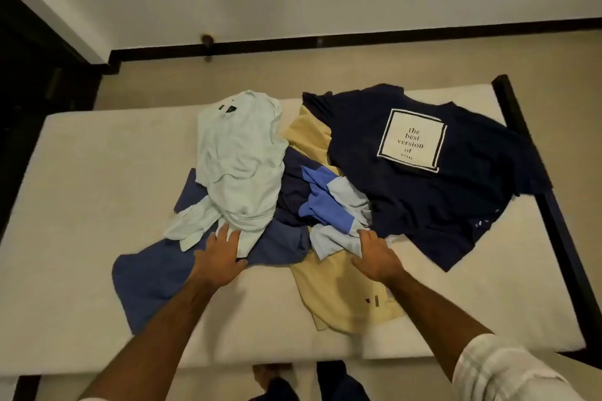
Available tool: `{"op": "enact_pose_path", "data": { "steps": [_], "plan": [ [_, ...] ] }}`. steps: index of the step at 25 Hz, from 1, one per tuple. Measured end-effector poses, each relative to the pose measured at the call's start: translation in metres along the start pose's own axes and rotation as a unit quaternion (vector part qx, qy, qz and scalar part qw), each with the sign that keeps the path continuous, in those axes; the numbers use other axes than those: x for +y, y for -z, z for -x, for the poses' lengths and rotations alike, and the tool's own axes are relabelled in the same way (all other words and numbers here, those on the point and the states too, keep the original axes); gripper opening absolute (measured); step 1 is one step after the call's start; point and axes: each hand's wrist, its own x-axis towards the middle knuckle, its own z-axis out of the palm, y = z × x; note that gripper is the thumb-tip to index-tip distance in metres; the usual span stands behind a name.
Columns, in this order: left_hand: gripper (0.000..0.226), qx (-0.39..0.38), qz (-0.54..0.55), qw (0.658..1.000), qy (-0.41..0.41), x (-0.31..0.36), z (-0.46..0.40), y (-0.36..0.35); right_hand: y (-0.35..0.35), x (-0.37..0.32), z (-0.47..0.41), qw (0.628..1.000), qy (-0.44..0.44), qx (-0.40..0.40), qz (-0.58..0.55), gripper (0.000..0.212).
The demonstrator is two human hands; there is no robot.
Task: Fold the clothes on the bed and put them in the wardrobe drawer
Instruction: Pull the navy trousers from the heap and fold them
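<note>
Mattress (97, 205) takes up most of the shot, pale and bare, with a dark bed frame (527, 146) running along the side beyond the right hand. Clothes sit in a loose unfolded pile across the middle of it, all just past the fingertips of both hands.

Biggest piece is the navy t-shirt (439, 205), spread out ahead and to the outside of the right hand, white square print facing up. Then the mint shirt (237, 166), crumpled straight ahead of the left hand. A medium-blue garment (146, 283) lies under and outside the left hand, and a yellow shirt (342, 296) runs beneath the right hand and back toward the wrist. Between the two hands there's a colour-block blue top (325, 205), bunched up.

Left hand (221, 254) lies flat, fingers straight, fingertips on the hem of the mint shirt. Right hand (374, 257) is also flat and relaxed, fingers touching the pale edge of the colour-block top. Neither is gripping anything.
</note>
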Motion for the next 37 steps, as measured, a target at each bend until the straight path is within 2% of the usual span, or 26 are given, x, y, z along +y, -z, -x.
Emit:
{"op": "enact_pose_path", "data": {
  "steps": [2, 4, 7, 9, 10, 12, 14, 15, 17, 18, 20, 22, 23, 26, 27, 30, 32, 33, 35, 36, 37],
  "plan": [
    [0.085, -0.011, 0.010, 1.000, 0.015, -0.010, -0.033, -0.008, -0.025, 0.004, -0.026, 0.998, -0.049, -0.014, -0.024, 0.083],
    [0.092, -0.022, -0.006, 0.999, 0.037, -0.025, -0.070, -0.015, -0.056, 0.008, -0.051, 0.992, -0.111, -0.033, -0.058, 0.100],
    [0.113, -0.012, -0.008, 0.998, 0.066, -0.054, -0.128, -0.032, -0.099, 0.016, -0.093, 0.965, -0.206, 0.002, -0.160, 0.131],
    [0.130, 0.000, 0.021, 0.996, 0.084, -0.075, -0.158, -0.045, -0.122, 0.013, -0.108, 0.960, -0.245, 0.014, -0.136, 0.139],
    [0.138, 0.014, 0.060, 0.994, 0.088, -0.088, -0.173, -0.054, -0.131, 0.009, -0.113, 0.962, -0.257, 0.025, -0.092, 0.136],
    [0.153, 0.044, 0.207, 0.973, 0.097, -0.111, -0.202, -0.067, -0.142, 0.008, -0.124, 0.963, -0.260, 0.059, -0.029, 0.123],
    [0.162, 0.062, 0.327, 0.936, 0.117, -0.123, -0.223, -0.071, -0.141, 0.019, -0.131, 0.968, -0.226, 0.092, -0.060, 0.097],
    [0.162, 0.057, 0.339, 0.932, 0.116, -0.127, -0.228, -0.076, -0.136, 0.026, -0.132, 0.970, -0.196, 0.110, -0.091, 0.079],
    [0.147, 0.043, 0.321, 0.943, 0.078, -0.124, -0.231, -0.085, -0.120, 0.029, -0.131, 0.970, -0.152, 0.136, -0.136, 0.047],
    [0.130, 0.040, 0.322, 0.945, 0.050, -0.121, -0.230, -0.086, -0.112, 0.024, -0.131, 0.964, -0.141, 0.153, -0.163, 0.036],
    [0.079, 0.055, 0.359, 0.931, 0.024, -0.114, -0.224, -0.080, -0.095, -0.002, -0.129, 0.939, -0.115, 0.190, -0.263, 0.022],
    [0.025, 0.098, 0.396, 0.912, 0.040, -0.096, -0.217, -0.059, -0.079, -0.040, -0.128, 0.905, -0.050, 0.203, -0.369, 0.015],
    [0.017, 0.122, 0.417, 0.899, 0.047, -0.082, -0.212, -0.044, -0.070, -0.061, -0.129, 0.894, -0.001, 0.199, -0.403, 0.013],
    [0.023, 0.176, 0.500, 0.847, 0.030, -0.052, -0.190, 0.007, -0.030, -0.140, -0.143, 0.866, 0.135, 0.170, -0.451, 0.018],
    [0.027, 0.217, 0.525, 0.823, 0.026, -0.052, -0.182, 0.025, -0.015, -0.171, -0.149, 0.854, 0.169, 0.157, -0.466, 0.020],
    [0.031, 0.379, 0.587, 0.713, 0.057, -0.086, -0.147, 0.083, 0.040, -0.259, -0.159, 0.830, 0.270, 0.070, -0.483, 0.032],
    [0.033, 0.447, 0.600, 0.660, 0.063, -0.116, -0.114, 0.115, 0.063, -0.301, -0.165, 0.828, 0.328, 0.008, -0.456, 0.020],
    [0.034, 0.462, 0.599, 0.651, 0.062, -0.125, -0.099, 0.125, 0.068, -0.315, -0.168, 0.822, 0.346, -0.012, -0.452, 0.019],
    [0.032, 0.454, 0.582, 0.670, 0.079, -0.132, -0.085, 0.124, 0.067, -0.324, -0.176, 0.820, 0.335, -0.044, -0.462, 0.032],
    [0.023, 0.434, 0.554, 0.702, 0.110, -0.138, -0.084, 0.113, 0.057, -0.321, -0.182, 0.833, 0.311, -0.063, -0.453, 0.039],
    [0.012, 0.388, 0.517, 0.747, 0.156, -0.147, -0.087, 0.095, 0.042, -0.312, -0.190, 0.861, 0.273, -0.073, -0.422, 0.046]
  ]
}}
